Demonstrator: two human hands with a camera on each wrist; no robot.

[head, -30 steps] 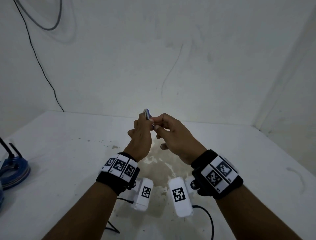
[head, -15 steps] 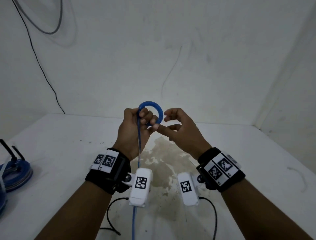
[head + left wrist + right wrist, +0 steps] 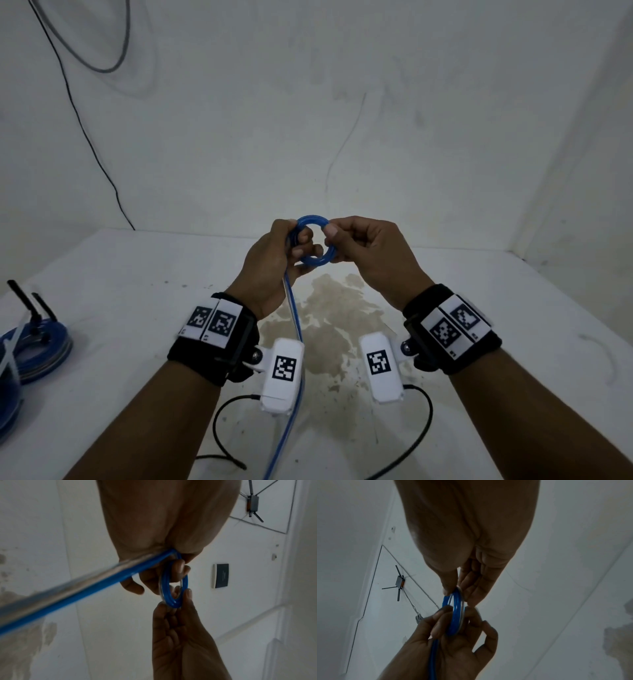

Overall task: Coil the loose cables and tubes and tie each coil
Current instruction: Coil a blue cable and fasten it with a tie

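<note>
Gripping one small blue tube coil (image 3: pixel 313 241), both hands' fingers (image 3: pixel 330 233) pinch its rim.

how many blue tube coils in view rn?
2, maybe more. One small blue tube coil is held up between the left hand and right hand; one finished blue coil lies on the white table at far left. Another may sit cut off below it.
</note>
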